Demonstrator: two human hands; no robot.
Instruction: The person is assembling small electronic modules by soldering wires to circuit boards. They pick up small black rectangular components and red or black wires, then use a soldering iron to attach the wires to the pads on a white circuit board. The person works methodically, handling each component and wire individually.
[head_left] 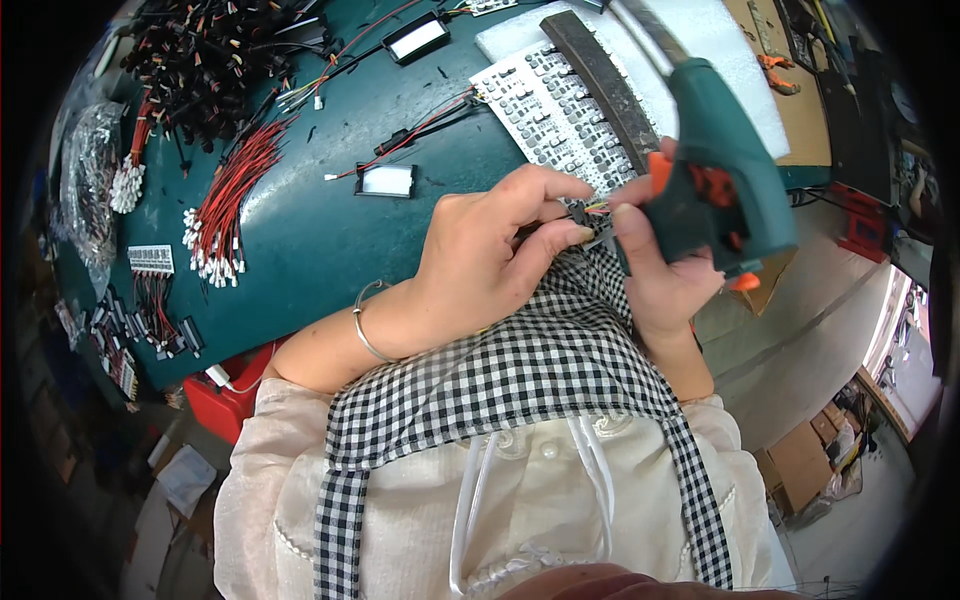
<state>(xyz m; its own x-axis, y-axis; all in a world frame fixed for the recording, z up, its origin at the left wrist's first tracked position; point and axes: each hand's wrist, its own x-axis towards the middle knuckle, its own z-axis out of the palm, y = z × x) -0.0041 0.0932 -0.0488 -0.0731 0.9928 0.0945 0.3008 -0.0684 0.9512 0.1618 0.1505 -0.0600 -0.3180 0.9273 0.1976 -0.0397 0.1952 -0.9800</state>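
Observation:
Over the table's front edge, my left hand (500, 235) is closed in a pinch on a black cable end (577, 213). Thin coloured wires (597, 208) run from it toward my right hand (655, 255), whose thumb and forefinger close on them. A green hand tool with orange parts (735, 165) and a blurred metal rod overlaps my right hand; whether that hand also bears it, I cannot tell. Just beyond my fingers lies a white panel of small circuit boards (550, 110), with a dark metal bar (605, 90) across it.
On the green table (310, 225) lie a bundle of red and black wires (240, 185), a heap of black cables (215, 60) and two small framed pieces with white faces (387, 181) (415, 40). White foam (745, 90) sits behind the tool. A red bin (225, 395) stands below the table.

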